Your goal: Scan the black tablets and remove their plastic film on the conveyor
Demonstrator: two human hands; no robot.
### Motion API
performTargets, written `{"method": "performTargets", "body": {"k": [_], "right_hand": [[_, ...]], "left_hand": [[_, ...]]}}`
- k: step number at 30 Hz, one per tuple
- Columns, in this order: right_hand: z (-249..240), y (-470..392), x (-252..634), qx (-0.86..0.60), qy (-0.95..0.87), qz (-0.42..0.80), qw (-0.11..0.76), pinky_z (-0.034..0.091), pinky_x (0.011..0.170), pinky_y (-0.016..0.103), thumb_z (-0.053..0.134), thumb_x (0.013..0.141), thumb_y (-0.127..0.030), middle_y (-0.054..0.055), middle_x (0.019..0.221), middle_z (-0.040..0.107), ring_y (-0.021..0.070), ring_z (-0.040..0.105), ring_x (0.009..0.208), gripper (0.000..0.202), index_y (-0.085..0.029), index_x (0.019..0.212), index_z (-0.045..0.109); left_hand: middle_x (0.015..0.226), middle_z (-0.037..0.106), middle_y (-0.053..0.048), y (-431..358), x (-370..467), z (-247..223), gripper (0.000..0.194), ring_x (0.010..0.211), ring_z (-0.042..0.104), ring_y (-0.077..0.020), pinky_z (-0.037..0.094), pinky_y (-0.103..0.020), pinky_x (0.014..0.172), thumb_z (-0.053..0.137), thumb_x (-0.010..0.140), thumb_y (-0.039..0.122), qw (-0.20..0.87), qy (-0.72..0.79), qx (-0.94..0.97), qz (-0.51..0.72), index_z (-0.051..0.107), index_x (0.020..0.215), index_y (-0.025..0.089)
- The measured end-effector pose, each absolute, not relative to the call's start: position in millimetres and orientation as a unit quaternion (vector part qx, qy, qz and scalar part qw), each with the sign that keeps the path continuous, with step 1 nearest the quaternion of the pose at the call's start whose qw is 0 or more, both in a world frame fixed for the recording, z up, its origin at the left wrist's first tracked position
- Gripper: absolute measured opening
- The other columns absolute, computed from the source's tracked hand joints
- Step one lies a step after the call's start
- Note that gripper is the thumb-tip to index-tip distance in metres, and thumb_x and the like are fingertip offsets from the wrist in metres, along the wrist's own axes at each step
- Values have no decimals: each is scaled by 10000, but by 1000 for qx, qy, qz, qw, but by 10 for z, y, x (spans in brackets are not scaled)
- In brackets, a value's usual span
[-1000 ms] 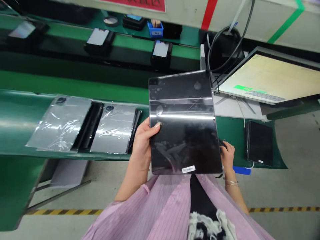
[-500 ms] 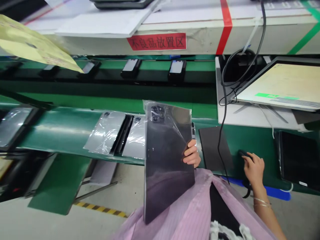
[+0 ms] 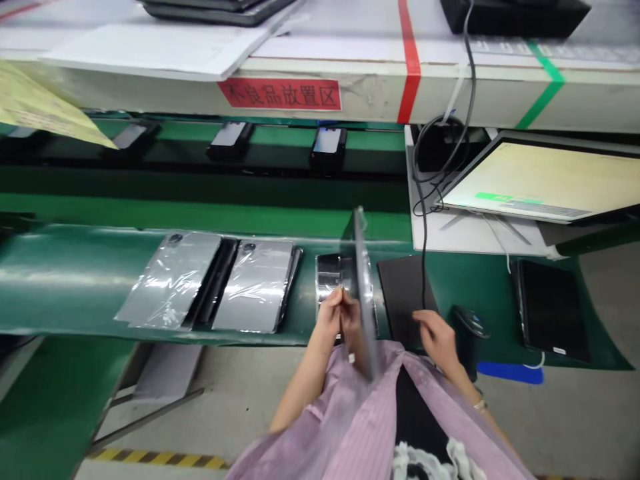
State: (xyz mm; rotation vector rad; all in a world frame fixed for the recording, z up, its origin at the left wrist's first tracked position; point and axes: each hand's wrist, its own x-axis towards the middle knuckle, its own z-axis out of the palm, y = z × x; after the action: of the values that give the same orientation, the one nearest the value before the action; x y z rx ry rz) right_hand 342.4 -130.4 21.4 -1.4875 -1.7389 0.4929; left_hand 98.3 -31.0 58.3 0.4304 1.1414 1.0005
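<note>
My left hand (image 3: 336, 312) grips a thin grey tablet (image 3: 364, 287) wrapped in clear film. The tablet stands on edge, seen almost edge-on, its lower end against my pink smock. My right hand (image 3: 436, 337) hovers free with spread fingers over the near edge of a black mat (image 3: 400, 290), just left of a black mouse (image 3: 469, 321). Behind the tablet a film-wrapped item (image 3: 330, 272) lies on the green bench (image 3: 75, 280).
Two wrapped grey tablets (image 3: 170, 279) (image 3: 257, 285) lie left on the bench. A dark tablet (image 3: 550, 308) lies right, below a tilted monitor (image 3: 545, 179). Behind, a conveyor carries black devices (image 3: 327, 147). A white shelf with a red sign (image 3: 283, 93) runs above.
The tablet has turned from screen-up, through back-facing, to edge-on. My right hand has come off the mouse and moved left over the mat. The view has shifted.
</note>
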Motion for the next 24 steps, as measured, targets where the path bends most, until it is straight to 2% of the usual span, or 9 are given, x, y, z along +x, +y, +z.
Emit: {"method": "performTargets", "body": {"k": [2,5,9,13,15,18,20,22,24], "right_hand": [[15,-1321,3312,-607,-636,326,347,565,867,361,460,884,-271,60,998,698,204,665,949,248,-219,968,687],[-302,-1298,3404,-681,-555,341,333,474,1055,497,482,808,-387,145,1148,658,290,596,1156,389,-157,1055,674],[-548,-1206,3861,-784,-413,286,365,295,1162,600,370,829,-494,266,1368,494,357,428,1349,650,-40,1267,527],[-668,-1117,4130,-800,-337,343,359,382,1112,579,442,784,-664,247,1299,567,374,528,1252,722,-88,1200,574],[-719,-1088,4128,-790,-334,374,354,387,1126,539,542,715,-704,213,1280,594,363,537,1247,715,-131,1138,607],[-764,-1073,4091,-789,-328,393,339,351,1160,511,599,632,-738,200,1310,574,365,495,1294,756,-149,1106,606],[-759,-1072,4100,-795,-319,405,320,344,1155,526,592,585,-765,221,1310,561,389,488,1289,814,-130,1095,585],[-724,-1072,4130,-796,-312,423,298,355,1138,530,580,548,-785,239,1286,563,404,499,1266,855,-113,1077,559],[-671,-1081,4160,-796,-311,435,284,336,1151,515,568,520,-809,252,1316,532,406,473,1289,898,-108,1080,528]], "left_hand": [[625,565,52,-229,919,487,535,541,539,-101,467,-247,555,858,440,416,709,504,168,464,481,769,227],[749,660,20,-151,1026,343,600,651,609,-128,502,-268,655,879,418,406,710,507,171,458,539,867,200],[735,635,27,-157,1416,122,569,666,595,-122,485,-261,689,821,521,457,702,527,258,404,534,932,189],[846,650,-22,-251,1812,-76,306,799,628,-154,514,-301,789,643,752,331,682,565,331,327,495,978,186],[936,657,-66,-298,1931,-112,278,907,630,-190,511,-349,884,586,769,206,652,596,386,264,500,1032,175],[1156,612,-203,-345,2007,-61,458,1115,576,-286,450,-411,1025,629,710,138,594,626,476,169,518,1151,85],[1327,485,-299,-364,2027,15,589,1275,461,-355,362,-444,1118,652,712,176,549,638,526,125,483,1243,-16],[1401,397,-333,-376,2045,87,646,1362,343,-389,269,-469,1173,633,742,214,510,643,564,89,451,1284,-87],[1378,421,-344,-377,2069,141,640,1357,331,-401,236,-487,1177,606,764,231,487,641,591,60,458,1271,-131]]}}
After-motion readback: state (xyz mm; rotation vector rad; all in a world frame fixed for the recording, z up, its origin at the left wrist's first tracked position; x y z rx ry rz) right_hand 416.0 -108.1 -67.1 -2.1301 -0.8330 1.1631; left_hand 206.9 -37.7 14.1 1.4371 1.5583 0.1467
